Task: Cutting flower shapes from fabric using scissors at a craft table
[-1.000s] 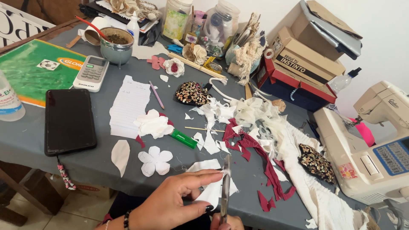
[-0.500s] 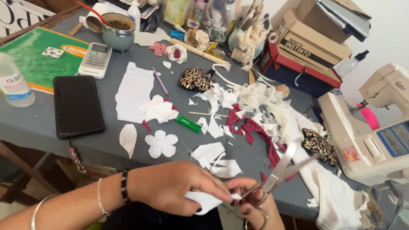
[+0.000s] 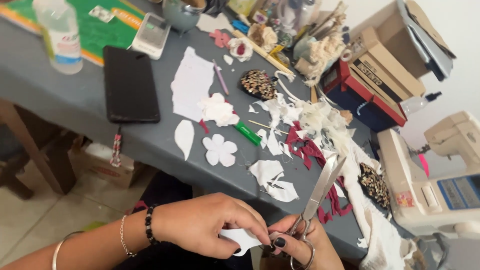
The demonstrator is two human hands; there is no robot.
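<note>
While left hand (image 3: 210,225) pinches white cutout (image 3: 239,239), right hand (image 3: 300,245) grips scissors (image 3: 320,192).

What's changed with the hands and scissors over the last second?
The right hand tilted the scissors from upright to leaning right, blades now parted. The left hand dropped lower and pinches the white fabric piece. The cut white flower and black phone stayed put.

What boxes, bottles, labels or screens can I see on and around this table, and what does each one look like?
Phone: flat black rectangle, dark screen, table left.
Plastic bottle: clear, pale label, far left.
Calculator: light grey, small display, top.
Stacked boxes: brown cardboard over red and dark blue, right.
Sewing machine: cream, bluish panel, right edge.
Cardboard box: white-topped with a red mark, floor under the table.
</note>
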